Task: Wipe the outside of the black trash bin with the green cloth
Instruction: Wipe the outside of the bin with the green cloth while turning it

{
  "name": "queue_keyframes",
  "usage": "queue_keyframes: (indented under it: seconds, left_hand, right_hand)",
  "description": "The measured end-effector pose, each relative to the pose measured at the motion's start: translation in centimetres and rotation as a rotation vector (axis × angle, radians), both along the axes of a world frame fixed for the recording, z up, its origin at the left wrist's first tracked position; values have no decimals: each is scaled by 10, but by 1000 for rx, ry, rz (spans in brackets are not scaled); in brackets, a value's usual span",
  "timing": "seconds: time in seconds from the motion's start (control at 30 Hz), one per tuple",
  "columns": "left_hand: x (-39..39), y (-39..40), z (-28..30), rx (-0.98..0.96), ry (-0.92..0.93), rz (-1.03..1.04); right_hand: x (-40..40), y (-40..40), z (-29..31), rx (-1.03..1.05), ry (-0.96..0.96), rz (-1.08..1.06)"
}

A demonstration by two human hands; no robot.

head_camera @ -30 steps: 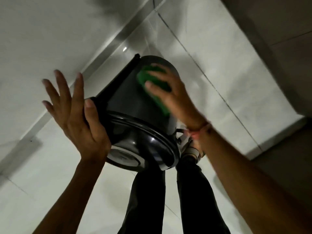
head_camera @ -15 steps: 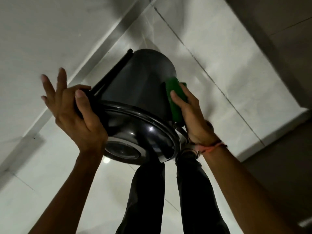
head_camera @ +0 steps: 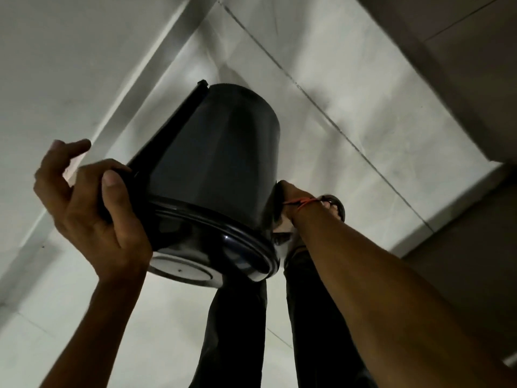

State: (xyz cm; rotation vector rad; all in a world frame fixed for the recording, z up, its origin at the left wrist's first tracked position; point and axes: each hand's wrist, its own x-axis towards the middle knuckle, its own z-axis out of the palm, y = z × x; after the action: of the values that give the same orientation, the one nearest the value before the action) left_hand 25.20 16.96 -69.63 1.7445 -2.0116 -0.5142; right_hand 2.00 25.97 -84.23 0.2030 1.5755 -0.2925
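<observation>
The black trash bin is held tilted above the floor, its lid end toward me and its base pointing away. My left hand grips the bin's rim and rear bar on the left side, thumb pressed on the edge. My right hand is behind the bin's lower right side, with only the wrist, its red thread and the heel of the hand showing. The green cloth is hidden from view behind the bin.
Pale floor tiles with dark grout lines lie below. A white wall runs along the left and a darker wall at the right. My dark trouser legs and a sandalled foot stand under the bin.
My right hand slid with the green cloth from the top of the bin down its right side and went behind it, hiding the cloth. My left hand closed from flat fingers into a grip on the rim.
</observation>
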Motion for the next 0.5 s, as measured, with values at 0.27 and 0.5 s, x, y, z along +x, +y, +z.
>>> queue_keyframes:
  seconds: [0.27, 0.5]
  left_hand:
    - [-34, -17, 13, 67, -57, 77]
    - [-41, -42, 0, 90, -85, 93]
  right_hand:
    - [-22, -74, 35, -309, 276, -462]
    - [-14, -24, 118, -743, 51, -286]
